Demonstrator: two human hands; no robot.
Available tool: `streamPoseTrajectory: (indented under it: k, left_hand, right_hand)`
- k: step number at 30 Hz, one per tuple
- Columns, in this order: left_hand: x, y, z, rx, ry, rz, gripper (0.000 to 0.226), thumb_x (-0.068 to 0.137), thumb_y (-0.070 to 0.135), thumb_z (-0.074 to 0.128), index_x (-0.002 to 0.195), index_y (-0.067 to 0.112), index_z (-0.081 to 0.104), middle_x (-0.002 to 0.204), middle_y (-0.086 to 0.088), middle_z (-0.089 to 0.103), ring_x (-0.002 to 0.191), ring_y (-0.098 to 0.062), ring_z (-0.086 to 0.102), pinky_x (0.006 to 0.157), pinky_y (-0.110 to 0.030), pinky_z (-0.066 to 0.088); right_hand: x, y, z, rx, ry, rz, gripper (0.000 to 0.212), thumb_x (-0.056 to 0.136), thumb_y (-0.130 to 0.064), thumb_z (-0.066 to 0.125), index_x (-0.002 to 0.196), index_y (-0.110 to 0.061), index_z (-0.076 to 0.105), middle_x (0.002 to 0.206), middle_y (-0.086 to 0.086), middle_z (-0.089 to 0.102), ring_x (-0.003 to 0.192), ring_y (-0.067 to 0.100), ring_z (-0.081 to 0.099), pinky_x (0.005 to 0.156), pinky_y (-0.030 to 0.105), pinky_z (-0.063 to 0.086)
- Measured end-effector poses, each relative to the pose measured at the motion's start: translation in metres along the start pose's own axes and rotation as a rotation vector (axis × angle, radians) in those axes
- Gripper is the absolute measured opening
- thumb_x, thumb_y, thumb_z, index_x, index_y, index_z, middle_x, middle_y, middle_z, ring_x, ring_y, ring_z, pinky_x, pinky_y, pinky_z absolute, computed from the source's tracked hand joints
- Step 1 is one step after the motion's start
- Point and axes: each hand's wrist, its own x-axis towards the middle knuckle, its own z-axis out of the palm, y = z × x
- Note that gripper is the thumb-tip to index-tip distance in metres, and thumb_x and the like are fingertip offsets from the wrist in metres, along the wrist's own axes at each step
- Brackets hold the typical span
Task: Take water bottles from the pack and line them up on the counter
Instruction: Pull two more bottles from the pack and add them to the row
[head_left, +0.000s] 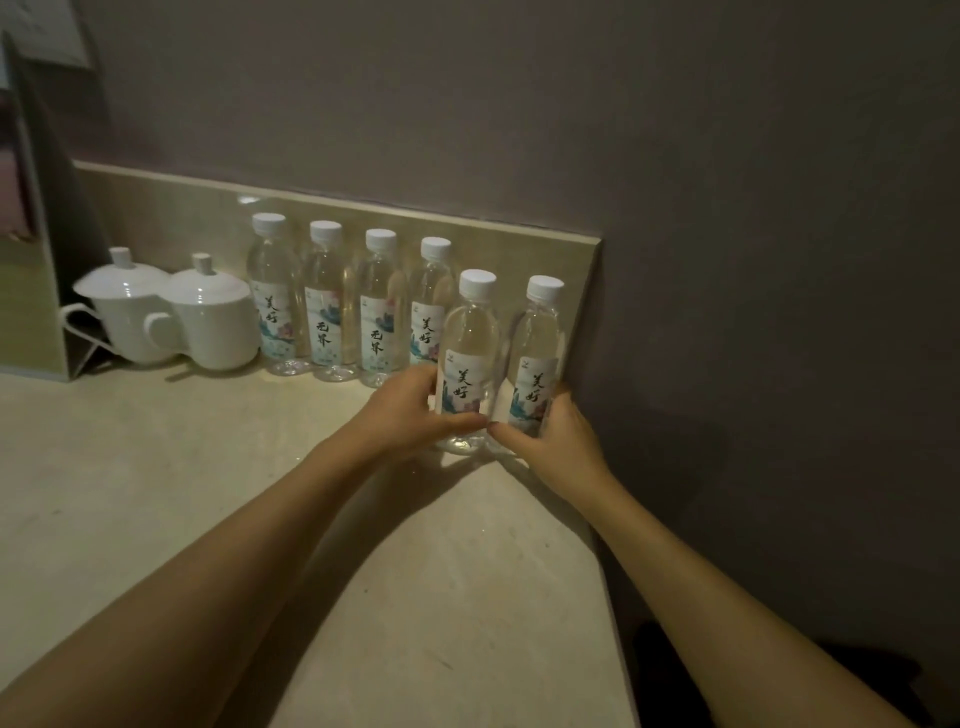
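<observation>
Six bottles (470, 358) are standing upright on the counter (156, 467), all with white caps and printed labels. Taking the backsplash (171, 208) as the landmark: four bottles are sitting in a row right against it, side by side, and two more are standing a step out in front of it, near its right end, next to the counter's right edge.

The left hand (410, 410) is wrapping its fingers around the lower part of the front-left bottle, thumb across the label. The right hand (558, 436) is curling around the base of the front-right bottle (537, 358), thumb reaching toward the left one. Both of these bottles are resting on the counter, almost touching each other.

Two white lidded cups (208, 317) are sitting against the backsplash to the left of the row, touching each other. Left of them, a framed stand (36, 260) is leaning at the backsplash's left end.
</observation>
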Motion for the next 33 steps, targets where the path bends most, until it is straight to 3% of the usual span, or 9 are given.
streamPoseTrajectory:
  k: [2, 6, 11, 15, 18, 20, 22, 24, 33]
  left_hand:
    - [0.000, -0.001, -0.001, 0.072, 0.021, -0.023, 0.042, 0.076, 0.038, 0.080, 0.113, 0.023, 0.066, 0.100, 0.006, 0.069, 0.086, -0.007, 0.065, 0.074, -0.026, 0.055]
    - [0.003, 0.002, 0.006, 0.036, 0.043, -0.035, 0.040, 0.078, 0.034, 0.080, 0.113, 0.020, 0.067, 0.097, 0.007, 0.068, 0.082, -0.002, 0.063, 0.069, -0.021, 0.053]
    - [0.008, 0.011, 0.019, -0.050, 0.097, -0.080, 0.039, 0.081, 0.028, 0.079, 0.115, 0.014, 0.067, 0.110, -0.006, 0.072, 0.085, -0.023, 0.070, 0.080, -0.049, 0.061]
    - [0.012, 0.014, 0.029, 0.028, 0.194, -0.132, 0.047, 0.080, 0.036, 0.079, 0.116, 0.011, 0.062, 0.114, -0.006, 0.068, 0.098, -0.020, 0.064, 0.084, -0.037, 0.055]
    - [0.010, 0.013, 0.033, 0.062, 0.267, -0.172, 0.047, 0.077, 0.040, 0.080, 0.104, 0.016, 0.050, 0.107, -0.004, 0.059, 0.093, -0.017, 0.056, 0.063, -0.020, 0.042]
    - [0.008, 0.013, 0.033, 0.062, 0.261, -0.174, 0.047, 0.078, 0.040, 0.080, 0.101, 0.021, 0.043, 0.100, -0.002, 0.060, 0.088, -0.017, 0.058, 0.058, -0.019, 0.040]
    - [0.008, 0.015, 0.036, 0.023, 0.238, -0.172, 0.043, 0.082, 0.035, 0.077, 0.104, 0.020, 0.044, 0.100, -0.005, 0.068, 0.089, -0.022, 0.067, 0.068, -0.034, 0.056]
    - [0.008, 0.018, 0.039, 0.015, 0.248, -0.173, 0.042, 0.086, 0.032, 0.074, 0.112, 0.015, 0.046, 0.108, -0.010, 0.069, 0.098, -0.028, 0.069, 0.084, -0.047, 0.058]
    - [0.020, 0.020, 0.044, 0.011, 0.326, -0.181, 0.054, 0.088, 0.029, 0.072, 0.128, 0.007, 0.043, 0.128, -0.014, 0.062, 0.119, -0.032, 0.060, 0.098, -0.049, 0.052]
  right_hand:
    - [-0.001, 0.002, -0.005, 0.064, -0.070, 0.011, 0.067, 0.076, -0.032, 0.079, 0.132, -0.020, 0.044, 0.126, 0.002, 0.060, 0.109, 0.018, 0.063, 0.089, 0.045, 0.057]
    - [-0.002, 0.003, -0.005, 0.093, -0.006, 0.017, 0.053, 0.080, -0.022, 0.077, 0.125, -0.016, 0.050, 0.121, 0.002, 0.063, 0.107, 0.019, 0.064, 0.085, 0.045, 0.059]
    - [0.003, 0.002, -0.004, 0.114, 0.062, 0.031, 0.050, 0.081, -0.020, 0.076, 0.122, -0.016, 0.048, 0.122, 0.004, 0.062, 0.106, 0.019, 0.065, 0.083, 0.043, 0.060]
    - [0.011, 0.001, -0.006, 0.061, 0.083, 0.055, 0.050, 0.081, -0.021, 0.076, 0.120, -0.013, 0.046, 0.123, 0.008, 0.061, 0.107, 0.024, 0.065, 0.082, 0.045, 0.059]
    - [0.014, 0.004, -0.005, 0.024, 0.093, 0.049, 0.050, 0.079, -0.024, 0.076, 0.118, -0.013, 0.046, 0.121, 0.008, 0.061, 0.104, 0.025, 0.065, 0.081, 0.047, 0.059]
    - [0.016, 0.006, -0.004, 0.020, 0.091, 0.049, 0.050, 0.079, -0.025, 0.076, 0.118, -0.015, 0.046, 0.120, 0.007, 0.061, 0.104, 0.024, 0.065, 0.081, 0.047, 0.059]
    - [0.017, 0.007, -0.003, 0.008, 0.091, 0.048, 0.051, 0.080, -0.027, 0.075, 0.119, -0.015, 0.046, 0.121, 0.006, 0.061, 0.105, 0.024, 0.064, 0.083, 0.047, 0.058]
    - [0.020, 0.007, -0.002, -0.004, 0.097, 0.044, 0.052, 0.080, -0.028, 0.075, 0.121, -0.015, 0.046, 0.123, 0.006, 0.062, 0.108, 0.023, 0.063, 0.087, 0.046, 0.057]
    - [0.038, 0.003, 0.003, -0.041, 0.103, 0.064, 0.052, 0.081, -0.028, 0.074, 0.122, -0.013, 0.046, 0.129, 0.009, 0.060, 0.114, 0.027, 0.061, 0.091, 0.046, 0.055]
